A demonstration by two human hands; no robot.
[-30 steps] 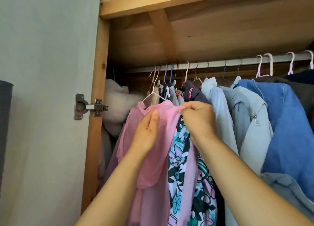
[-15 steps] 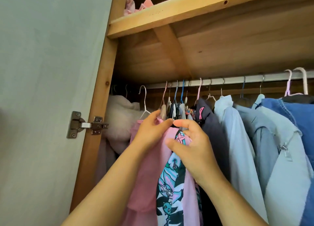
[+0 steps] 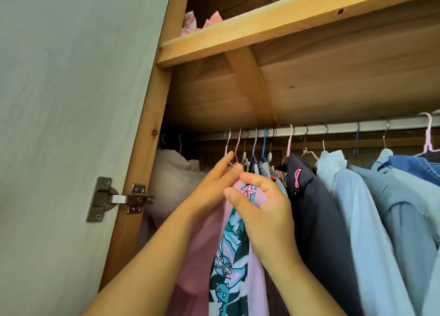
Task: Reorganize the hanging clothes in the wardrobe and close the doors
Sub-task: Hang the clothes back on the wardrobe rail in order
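Both hands have climbed from the shoulders of the garments to the hanger necks just under the hanging rail (image 3: 333, 128), and the view has tipped upward, showing more of the wooden shelf (image 3: 285, 23) above that rail. The left hand (image 3: 212, 184) reaches up with its fingers (image 3: 226, 160) nearly straight and close together, tips touching the pale hanger hooks (image 3: 234, 146) below the rail; whether it actually pinches a hook I cannot tell. The right hand (image 3: 264, 208) has thumb and forefinger curled in a pinch on the collar of the floral top (image 3: 232, 244), which hangs under the rail beside the pink blouse (image 3: 202, 256). Holding high near the hook probably lets a garment slide or lift off without dragging its neighbours. Further along the rail to the right hang a navy jacket (image 3: 316, 220), pale blue shirts (image 3: 357, 208) and a denim jacket (image 3: 414, 167). The wardrobe door (image 3: 71, 125), left of the rail, stands open on its hinge (image 3: 119, 199).
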